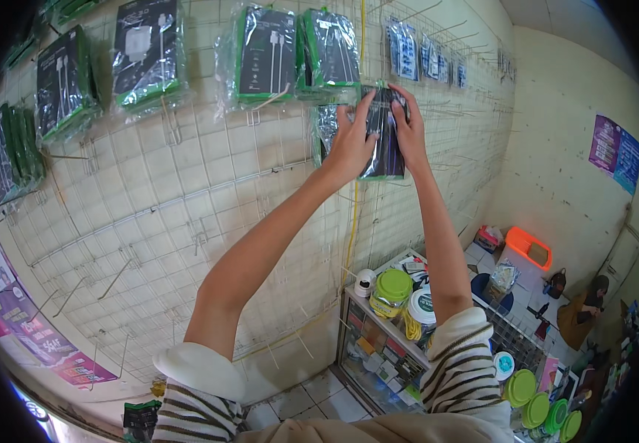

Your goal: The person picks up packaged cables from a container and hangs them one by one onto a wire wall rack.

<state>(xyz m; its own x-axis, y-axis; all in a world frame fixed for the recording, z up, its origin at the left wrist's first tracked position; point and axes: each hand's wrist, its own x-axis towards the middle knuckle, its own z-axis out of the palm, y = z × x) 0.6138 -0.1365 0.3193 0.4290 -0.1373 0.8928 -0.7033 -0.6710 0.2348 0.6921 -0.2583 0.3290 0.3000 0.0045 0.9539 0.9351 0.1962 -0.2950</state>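
Observation:
Both my arms reach up to the wire grid panel (231, 171) on the wall. Between my hands is a black charging-cable package (384, 149) with green edges, in clear plastic. My left hand (351, 141) grips its left side, thumb and fingers over the front. My right hand (411, 126) holds its upper right edge. The package hangs upright close to the grid; whether its top sits on a hook cannot be made out. Partly behind my left hand is another dark package (328, 124). Just above hang cable boxes (330, 47) in plastic.
More cable boxes (267, 52) and a charger box (146, 52) hang along the top. Bare wire hooks (115, 279) stick out below. Lower right stands a glass display case (377, 354) bearing lidded jars (394, 285). A person (582, 313) sits at the far right.

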